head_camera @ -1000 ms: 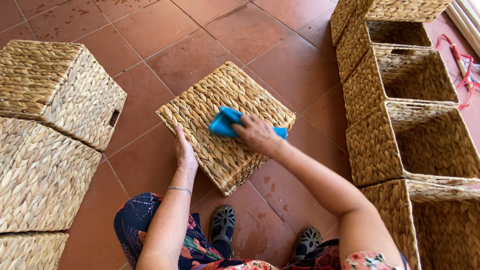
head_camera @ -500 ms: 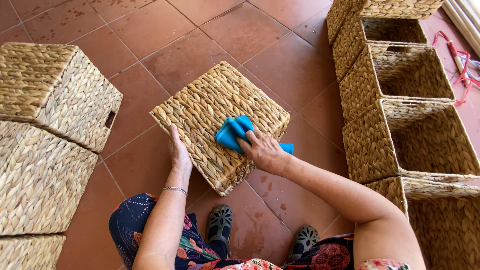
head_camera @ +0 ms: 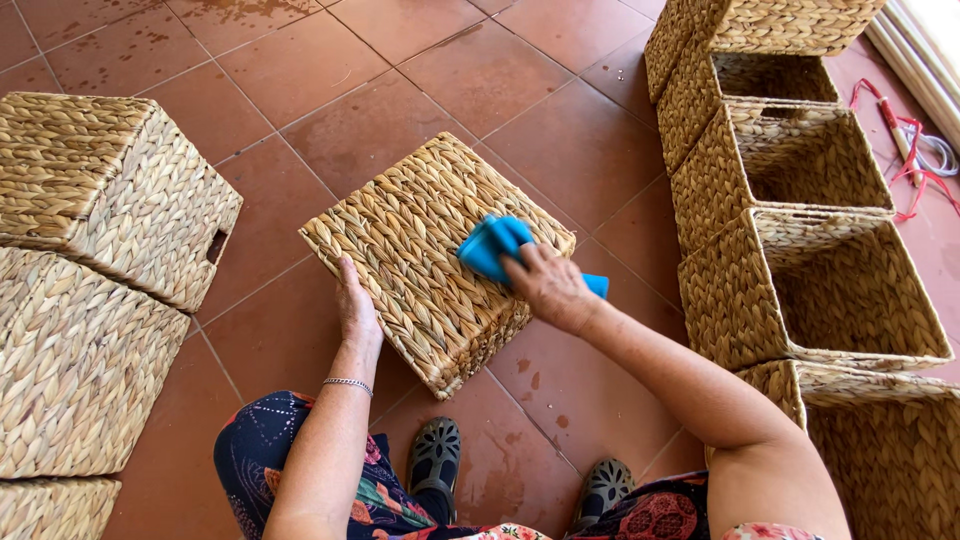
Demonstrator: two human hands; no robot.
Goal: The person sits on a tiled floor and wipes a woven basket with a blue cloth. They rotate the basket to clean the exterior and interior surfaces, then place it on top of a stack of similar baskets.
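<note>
Terracotta tiles, square woven basket, blue cloth

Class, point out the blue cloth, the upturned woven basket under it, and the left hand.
blue cloth (head_camera: 490, 245), head view, on its bunched upper fold.
upturned woven basket (head_camera: 415, 235), head view, on its flat upper face.
left hand (head_camera: 355, 305), head view, on its back.
</note>
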